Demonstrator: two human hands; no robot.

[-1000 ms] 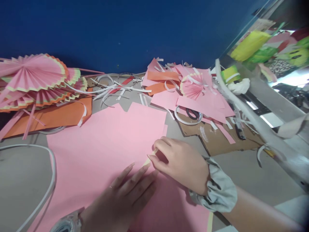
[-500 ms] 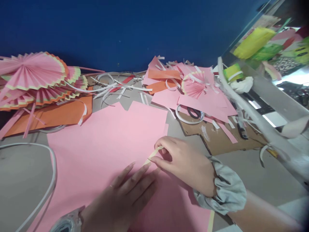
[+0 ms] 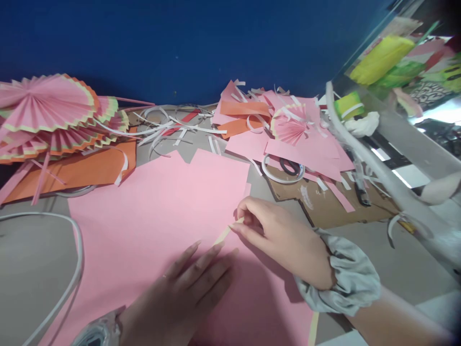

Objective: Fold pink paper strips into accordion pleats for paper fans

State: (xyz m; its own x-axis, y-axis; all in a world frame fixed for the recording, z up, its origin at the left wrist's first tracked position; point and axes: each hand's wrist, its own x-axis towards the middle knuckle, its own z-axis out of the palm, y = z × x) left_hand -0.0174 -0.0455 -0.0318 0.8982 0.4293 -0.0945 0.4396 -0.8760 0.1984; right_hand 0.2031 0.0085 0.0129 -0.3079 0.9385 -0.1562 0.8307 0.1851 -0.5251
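Observation:
A large pink paper sheet (image 3: pixel 137 226) lies under both hands. My left hand (image 3: pixel 190 283) rests flat on it with the fingers stretched out, one fingertip touching the near end of a narrow pale yellow strip (image 3: pixel 224 235). My right hand (image 3: pixel 270 235) pinches the far end of that strip between thumb and fingers, just above the paper. Whether the strip is tape or paper I cannot tell. Another pale yellow band (image 3: pixel 314 327) runs along the sheet's lower right edge. A grey-green scrunchie (image 3: pixel 355 276) circles my right wrist.
Pleated pink paper fans (image 3: pixel 54 105) sit on orange paper (image 3: pixel 86 168) at the left. Curled white strips (image 3: pixel 169 127) lie at the back. Pink scraps (image 3: pixel 306 154) cover cardboard (image 3: pixel 334 211) on the right. A white cable (image 3: pixel 79 250) loops left; a blue panel (image 3: pixel 180 48) stands behind.
My right hand has shifted slightly right with its pinch nearer the strip's far end, so more strip shows between the hands. My left hand has stayed nearly still.

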